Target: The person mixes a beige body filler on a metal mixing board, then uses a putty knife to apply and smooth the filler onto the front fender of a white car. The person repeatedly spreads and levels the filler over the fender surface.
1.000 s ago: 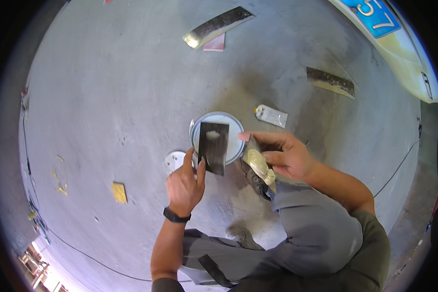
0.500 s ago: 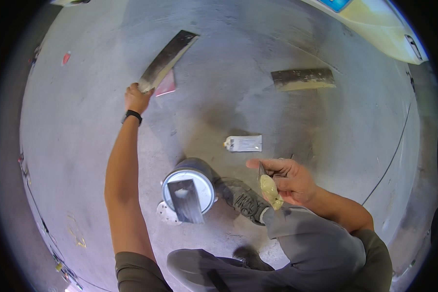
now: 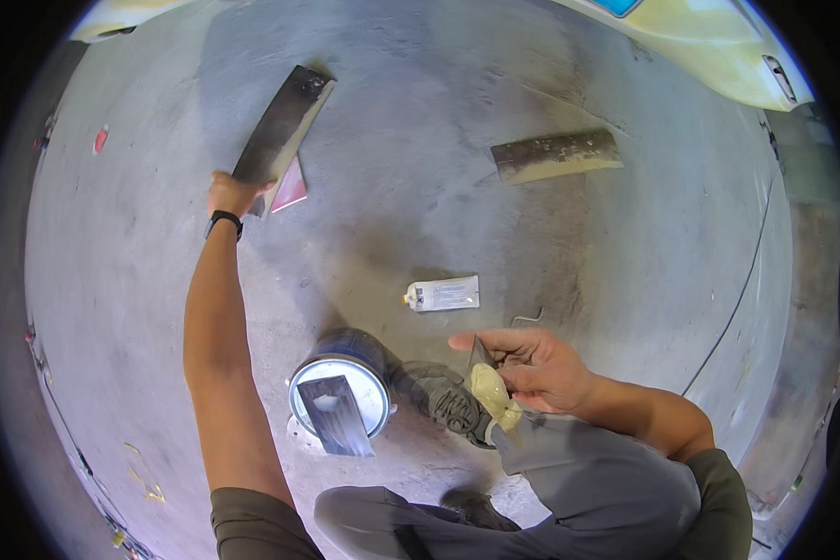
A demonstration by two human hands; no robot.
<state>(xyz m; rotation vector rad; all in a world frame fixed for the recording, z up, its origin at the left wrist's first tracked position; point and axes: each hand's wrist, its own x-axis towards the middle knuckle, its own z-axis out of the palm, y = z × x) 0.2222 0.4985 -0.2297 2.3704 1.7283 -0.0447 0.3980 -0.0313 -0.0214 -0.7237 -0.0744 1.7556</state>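
Note:
Out at the far left, my left hand (image 3: 236,193) is closed on the near end of a long dark panel (image 3: 280,126) with a beige strip along one edge. The panel partly covers a pink-red sheet (image 3: 289,189) on the floor. Close to my body, my right hand (image 3: 546,371) grips a putty spatula (image 3: 481,351). A lump of cream-coloured putty (image 3: 491,390) sits on its blade. Between the hands, a lidded can (image 3: 350,347) carries a dark flat plate (image 3: 336,418) with a pale smear. Beyond it lies a white tube (image 3: 446,294).
A second dark panel with a beige edge (image 3: 557,155) lies at the far right. A bent metal rod (image 3: 529,317) is near my right hand. My shoe (image 3: 453,406) stands beside the can. A pale car body part (image 3: 719,51) fills the upper right corner, and a cable (image 3: 733,327) runs along the right.
The whole view has shifted. My left hand has reached a little farther along the long panel, which has moved slightly left. My right hand still holds the putty-loaded spatula.

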